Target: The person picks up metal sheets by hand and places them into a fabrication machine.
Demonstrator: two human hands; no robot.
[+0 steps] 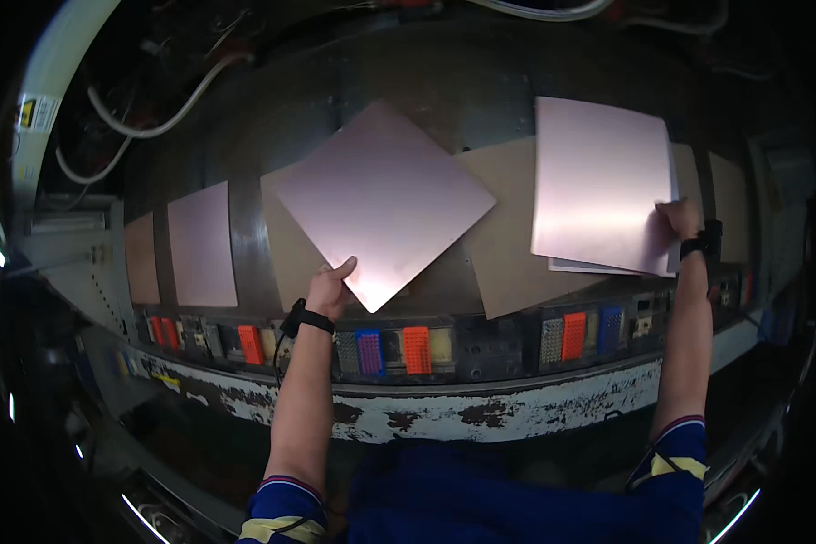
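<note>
My left hand (328, 292) grips the near corner of a pinkish, copper-toned flat sheet (385, 195). Its thumb lies on top of the sheet and its other fingers are hidden underneath. The sheet is turned like a diamond over brown boards. On the right, my right hand (683, 218) holds the right edge of another shiny pinkish sheet (601, 181), with its fingertips bent against the surface. Below that sheet, the edge of a further pale sheet (598, 267) shows. Partly covered between the two sheets lies a brown board (508, 245).
Farther left on the dark machine bed (317, 118) lie another pinkish sheet (204, 249) and a brown board (142, 263). A brown board (728, 204) lies far right. Orange blocks (416, 350) and blue blocks (370, 352) line the front ledge, above a chipped white edge (444, 411).
</note>
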